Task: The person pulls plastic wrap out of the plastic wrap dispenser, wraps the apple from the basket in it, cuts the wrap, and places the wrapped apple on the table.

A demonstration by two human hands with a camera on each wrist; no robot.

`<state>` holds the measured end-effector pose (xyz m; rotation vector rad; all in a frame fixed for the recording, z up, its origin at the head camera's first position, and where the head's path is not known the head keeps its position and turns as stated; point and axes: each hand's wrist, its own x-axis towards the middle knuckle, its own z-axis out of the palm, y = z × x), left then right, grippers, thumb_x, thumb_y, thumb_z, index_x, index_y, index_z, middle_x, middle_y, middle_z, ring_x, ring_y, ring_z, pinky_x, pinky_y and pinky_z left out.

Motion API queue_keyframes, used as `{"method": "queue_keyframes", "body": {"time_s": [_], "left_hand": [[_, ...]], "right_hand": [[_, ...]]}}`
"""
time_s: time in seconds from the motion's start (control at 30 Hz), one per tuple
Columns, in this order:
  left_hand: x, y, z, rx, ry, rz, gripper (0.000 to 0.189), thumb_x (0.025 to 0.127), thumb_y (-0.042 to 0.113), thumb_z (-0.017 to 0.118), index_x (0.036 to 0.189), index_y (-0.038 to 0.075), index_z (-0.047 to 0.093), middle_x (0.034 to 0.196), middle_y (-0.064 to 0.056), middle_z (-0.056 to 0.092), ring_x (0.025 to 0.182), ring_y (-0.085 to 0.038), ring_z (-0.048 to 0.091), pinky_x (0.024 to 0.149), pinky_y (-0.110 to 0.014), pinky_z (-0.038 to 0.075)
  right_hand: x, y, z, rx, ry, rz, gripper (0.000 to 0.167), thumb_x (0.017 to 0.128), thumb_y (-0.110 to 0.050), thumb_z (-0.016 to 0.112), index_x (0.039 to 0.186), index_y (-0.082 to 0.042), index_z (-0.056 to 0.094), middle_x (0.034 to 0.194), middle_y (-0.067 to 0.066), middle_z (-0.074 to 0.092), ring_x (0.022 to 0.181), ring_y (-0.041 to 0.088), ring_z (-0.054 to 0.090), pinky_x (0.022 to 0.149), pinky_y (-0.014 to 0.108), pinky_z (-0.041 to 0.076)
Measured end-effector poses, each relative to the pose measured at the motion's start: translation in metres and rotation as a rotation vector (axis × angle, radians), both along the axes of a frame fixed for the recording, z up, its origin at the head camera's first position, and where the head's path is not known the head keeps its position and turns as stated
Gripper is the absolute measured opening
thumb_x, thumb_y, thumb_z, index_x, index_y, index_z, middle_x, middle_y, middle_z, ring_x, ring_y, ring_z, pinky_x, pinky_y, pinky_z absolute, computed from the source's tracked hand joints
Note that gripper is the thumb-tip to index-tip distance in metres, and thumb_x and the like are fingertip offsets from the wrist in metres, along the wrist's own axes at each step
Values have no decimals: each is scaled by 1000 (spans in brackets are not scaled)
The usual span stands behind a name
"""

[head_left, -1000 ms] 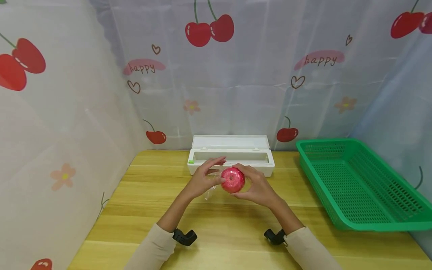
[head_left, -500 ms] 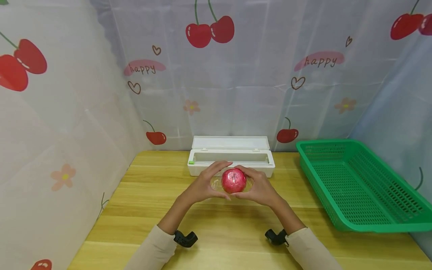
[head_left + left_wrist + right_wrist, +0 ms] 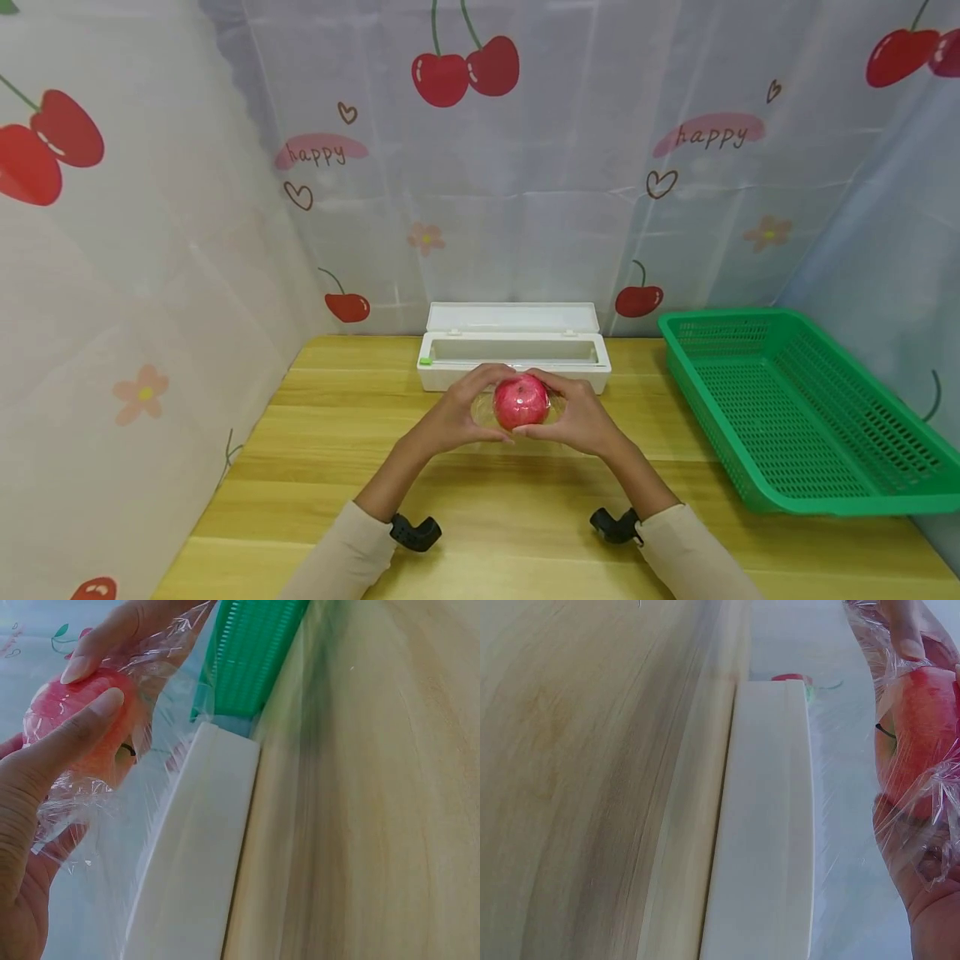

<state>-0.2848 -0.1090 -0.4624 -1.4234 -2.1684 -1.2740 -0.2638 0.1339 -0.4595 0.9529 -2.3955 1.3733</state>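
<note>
A red apple [image 3: 521,402] hangs above the table between both hands, wrapped in clear cling film [image 3: 79,802]. The film is bunched in loose folds on either side of the fruit, and its stem shows dark in both wrist views. My left hand [image 3: 453,412] grips the apple from the left, thumb below and fingers above in the head view. From the right, my right hand [image 3: 581,421] holds it the same way. Behind the hands stands a long white box [image 3: 433,379] with its lid [image 3: 512,317] raised.
To the right is a green plastic basket [image 3: 712,442] with perforated walls. All of this stands on a wooden table [image 3: 315,467]. A cherry-print curtain [image 3: 525,208] closes off the back and sides.
The left hand, at first loosely spread at the apple's left with film trailing, has come round it. The apple has been turned, so its stem end now faces more upward. The right hand stays nearly in place.
</note>
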Motion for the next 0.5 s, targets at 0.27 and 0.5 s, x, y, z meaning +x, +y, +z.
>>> {"method": "queue_keyframes", "body": {"time_s": [0.27, 0.5], "left_hand": [[-1, -1, -6, -10, 36, 15, 84, 68, 14, 96, 141, 11, 54, 140, -6, 55, 131, -23, 52, 106, -36, 49], [0, -1, -4, -21, 71, 20, 84, 71, 17, 95, 143, 11, 53, 142, -7, 54, 132, -23, 51, 107, -36, 49]], "right_hand": [[2, 0, 0, -6, -56, -7, 74, 71, -35, 94, 136, -16, 64, 128, -2, 69, 111, 17, 67, 88, 30, 59], [1, 0, 1, -23, -82, -12, 71, 73, -36, 94, 135, -17, 65, 127, -3, 69, 111, 17, 67, 88, 31, 59]]}}
